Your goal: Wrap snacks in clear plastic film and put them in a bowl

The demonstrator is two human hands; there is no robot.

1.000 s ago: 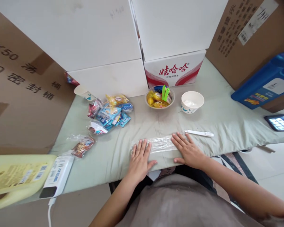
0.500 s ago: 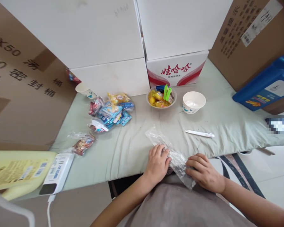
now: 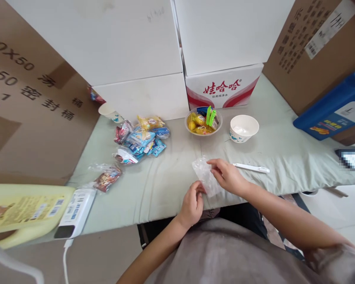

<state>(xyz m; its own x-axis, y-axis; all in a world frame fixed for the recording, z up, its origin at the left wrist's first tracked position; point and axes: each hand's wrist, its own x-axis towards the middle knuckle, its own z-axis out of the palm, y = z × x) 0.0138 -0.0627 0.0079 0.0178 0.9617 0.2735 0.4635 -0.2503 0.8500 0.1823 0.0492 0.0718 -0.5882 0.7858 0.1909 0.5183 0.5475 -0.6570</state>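
A crinkled clear plastic bag (image 3: 212, 185), folded over on itself, lies near the front edge of the cloth-covered surface. At its lower left side, my left hand (image 3: 192, 205) has its fingers curled in and grips the edge. From the right, my right hand (image 3: 228, 176) reaches across the bag with bent fingers on its upper part, the index finger straighter than the others. Just behind my right hand lies a white utility knife (image 3: 251, 168). Farther back stand a clear bowl of wrapped snacks (image 3: 201, 133) and a white paper bowl (image 3: 244, 130).
To the left is a pile of wrapped snacks (image 3: 140, 140), with a single brown packet (image 3: 108, 177) nearer me. A power strip (image 3: 77, 211) and yellow jug (image 3: 32, 213) sit at left. White boxes (image 3: 136, 47) line the back; a blue bottle (image 3: 331, 108) leans at right.
The plastic bag was stretched out long toward my lap; now its near end is doubled back over the far part. My right hand has moved up and left with it. My left hand shifted slightly.
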